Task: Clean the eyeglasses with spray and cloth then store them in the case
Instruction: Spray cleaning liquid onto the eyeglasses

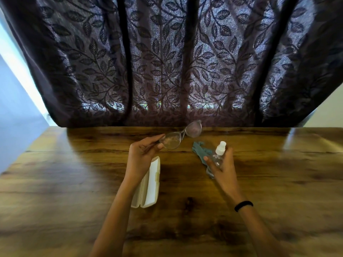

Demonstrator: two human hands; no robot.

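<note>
Pinching the eyeglasses (174, 141) by one end in the left hand (142, 156) above the wooden table (74, 182), gripping the clear spray bottle (219, 151) in the curled right hand (223, 169) over the teal cloth (199, 150), beside the open white case (151, 184) lying by the left wrist.

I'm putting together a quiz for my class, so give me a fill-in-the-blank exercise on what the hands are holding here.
1. The left hand holds the ____ above the table.
2. The right hand grips the spray bottle, whose cap is ____.
3. The white ____ lies on the table by the left forearm.
Missing words: eyeglasses, white, case.
</note>
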